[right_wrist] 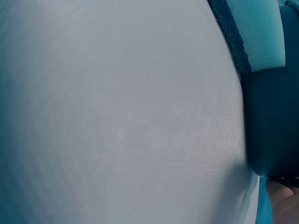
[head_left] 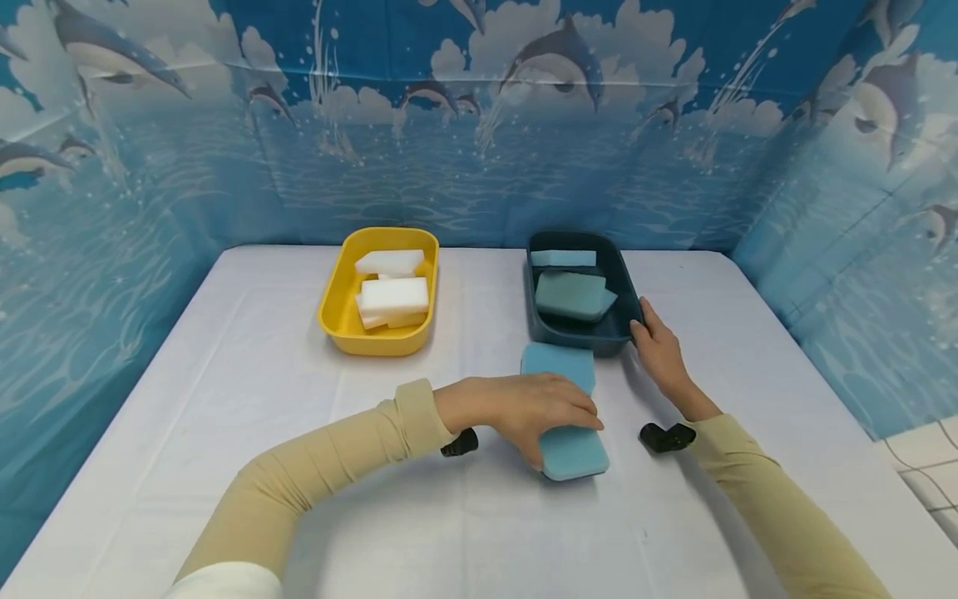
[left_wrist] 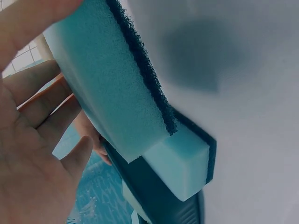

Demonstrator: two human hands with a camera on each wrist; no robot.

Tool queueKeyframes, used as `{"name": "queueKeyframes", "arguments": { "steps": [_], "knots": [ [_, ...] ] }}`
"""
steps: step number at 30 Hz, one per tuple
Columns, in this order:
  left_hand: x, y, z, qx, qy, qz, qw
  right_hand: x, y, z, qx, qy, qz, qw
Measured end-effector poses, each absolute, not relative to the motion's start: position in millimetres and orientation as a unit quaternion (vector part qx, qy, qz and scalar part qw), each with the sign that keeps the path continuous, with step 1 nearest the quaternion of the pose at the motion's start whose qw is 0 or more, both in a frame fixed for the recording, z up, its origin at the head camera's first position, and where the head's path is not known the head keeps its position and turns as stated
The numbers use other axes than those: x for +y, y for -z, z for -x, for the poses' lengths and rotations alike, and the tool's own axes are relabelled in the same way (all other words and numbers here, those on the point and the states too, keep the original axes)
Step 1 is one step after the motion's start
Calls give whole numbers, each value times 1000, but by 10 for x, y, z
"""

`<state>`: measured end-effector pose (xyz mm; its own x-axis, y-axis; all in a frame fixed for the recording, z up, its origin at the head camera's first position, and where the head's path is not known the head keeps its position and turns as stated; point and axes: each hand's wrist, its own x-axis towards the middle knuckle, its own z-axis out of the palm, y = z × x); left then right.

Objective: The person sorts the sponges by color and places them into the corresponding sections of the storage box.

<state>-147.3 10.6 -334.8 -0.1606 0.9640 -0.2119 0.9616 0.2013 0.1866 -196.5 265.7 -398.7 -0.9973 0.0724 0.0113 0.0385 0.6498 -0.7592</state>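
My left hand [head_left: 535, 408] pinches a light blue sponge [head_left: 575, 456] between thumb and fingers, over the front middle of the table. In the left wrist view this sponge [left_wrist: 105, 79] shows a dark scouring layer along one side, and a shadow falls on the cloth beside it. Just beyond, a second blue sponge [head_left: 557, 359] lies against the near end of a dark teal tray [head_left: 602, 343]. At the tray's near right corner, my right hand [head_left: 662, 353] grips the rim, thumb on the outside. Blue-green sponges [head_left: 570, 295] lie inside that tray.
Left of the teal tray stands a yellow tray [head_left: 329, 320] holding several white sponges [head_left: 394, 296]. A white cloth [head_left: 247, 366] covers the table. Behind it hangs a blue dolphin-print curtain [head_left: 479, 191], which also runs along both sides.
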Motion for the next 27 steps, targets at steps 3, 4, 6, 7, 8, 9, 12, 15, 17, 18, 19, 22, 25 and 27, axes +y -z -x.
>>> {"name": "queueKeyframes", "arguments": {
  "steps": [3, 4, 6, 7, 8, 9, 12, 15, 17, 18, 19, 22, 25, 27],
  "knots": [
    [97, 3307, 1502, 764, -13, -631, 136, 2658, 3987, 1966, -908, -418, 30, 21],
    [93, 3291, 1512, 765, -15, -630, 134, 2658, 3986, 1964, -907, -419, 29, 21],
    [87, 3263, 1532, 767, -19, -629, 130, 2660, 3983, 1964, -907, -420, 29, 21],
    [85, 3249, 1542, 767, -20, -628, 128, 2662, 3983, 1964, -907, -420, 29, 22],
    [83, 3232, 1548, 769, -23, -626, 128, 2663, 3982, 1964, -907, -420, 30, 22],
    [81, 3216, 1556, 770, -24, -625, 128, 2663, 3980, 1963, -906, -421, 30, 21],
    [80, 3168, 1579, 774, -26, -620, 127, 2663, 3977, 1962, -906, -422, 33, 19],
    [88, 3122, 1610, 777, -26, -619, 114, 2669, 3975, 1960, -906, -422, 34, 18],
    [98, 3095, 1635, 780, -27, -617, 102, 2675, 3978, 1962, -906, -421, 33, 18],
    [104, 3082, 1648, 782, -30, -615, 95, 2676, 3980, 1963, -907, -420, 33, 19],
    [109, 3072, 1662, 784, -32, -614, 90, 2680, 3984, 1965, -907, -420, 33, 21],
    [122, 3045, 1698, 789, -39, -608, 82, 2688, 3995, 1966, -906, -421, 28, 22],
    [135, 3018, 1736, 792, -42, -604, 75, 2698, 4006, 1965, -906, -421, 21, 24],
    [143, 2996, 1766, 798, -42, -597, 68, 2702, 4009, 1964, -907, -421, 15, 25]
  ]
}}
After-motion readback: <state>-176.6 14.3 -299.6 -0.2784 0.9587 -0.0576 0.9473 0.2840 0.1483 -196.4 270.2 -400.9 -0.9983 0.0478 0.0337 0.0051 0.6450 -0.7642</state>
